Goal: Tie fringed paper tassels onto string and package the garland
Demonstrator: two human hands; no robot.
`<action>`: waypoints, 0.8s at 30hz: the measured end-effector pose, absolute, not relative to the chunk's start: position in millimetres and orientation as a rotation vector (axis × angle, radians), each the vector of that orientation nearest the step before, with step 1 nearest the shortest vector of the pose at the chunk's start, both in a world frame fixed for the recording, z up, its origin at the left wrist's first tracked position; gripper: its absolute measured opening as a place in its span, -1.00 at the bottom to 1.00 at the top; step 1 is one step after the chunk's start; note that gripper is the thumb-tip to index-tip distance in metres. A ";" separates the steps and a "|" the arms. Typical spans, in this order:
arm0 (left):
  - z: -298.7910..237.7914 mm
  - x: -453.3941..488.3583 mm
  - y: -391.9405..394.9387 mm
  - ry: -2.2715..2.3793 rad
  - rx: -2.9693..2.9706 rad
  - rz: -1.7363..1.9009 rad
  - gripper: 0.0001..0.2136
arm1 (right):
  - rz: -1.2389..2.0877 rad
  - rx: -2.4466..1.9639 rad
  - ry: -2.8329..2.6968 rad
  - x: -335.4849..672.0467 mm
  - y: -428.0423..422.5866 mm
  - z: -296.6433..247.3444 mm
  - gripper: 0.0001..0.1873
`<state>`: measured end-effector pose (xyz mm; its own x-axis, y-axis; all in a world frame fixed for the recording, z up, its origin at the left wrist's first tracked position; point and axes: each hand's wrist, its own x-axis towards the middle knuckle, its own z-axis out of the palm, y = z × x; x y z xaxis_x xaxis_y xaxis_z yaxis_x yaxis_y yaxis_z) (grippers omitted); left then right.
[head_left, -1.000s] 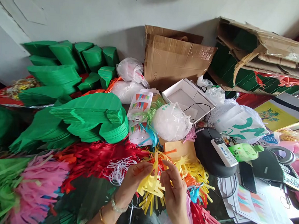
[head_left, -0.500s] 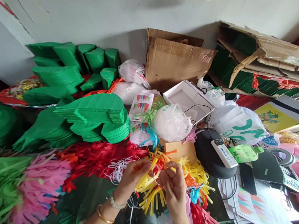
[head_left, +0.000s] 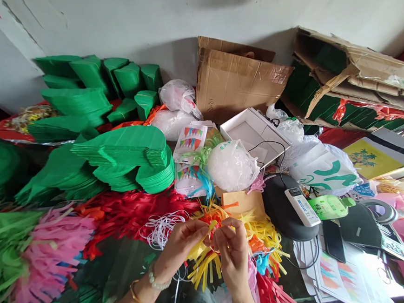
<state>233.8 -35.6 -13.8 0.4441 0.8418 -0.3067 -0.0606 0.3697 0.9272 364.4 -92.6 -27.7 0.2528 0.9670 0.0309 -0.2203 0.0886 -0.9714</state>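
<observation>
Left hand (head_left: pixel 180 245): we see a narrow pinch on the yellow fringed paper strip (head_left: pixel 212 227).
Right hand (head_left: pixel 233 254): we see a narrow pinch on the same strip.
Change: both hands now stand closer together than before.

A scuffed pale grey wall (head_left: pixel 157 12) rises behind the table (head_left: pixel 291 282), with torn cardboard sheets (head_left: pixel 380 63) propped against it.
</observation>
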 end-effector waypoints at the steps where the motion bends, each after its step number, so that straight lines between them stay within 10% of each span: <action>1: -12.9 233.9 -36.0 0.934 1.081 0.693 -0.77 | 1.091 -1.120 -0.896 364.9 -92.2 -27.0 -0.85; 17: -10.7 229.5 -41.6 1.125 1.958 0.709 -0.78 | 0.988 -1.471 -1.277 367.7 -100.5 -30.0 -0.83; 24: -5.1 128.2 5.1 1.646 1.636 1.246 -0.75 | 1.038 -1.730 -1.502 416.8 -144.1 -75.7 -0.72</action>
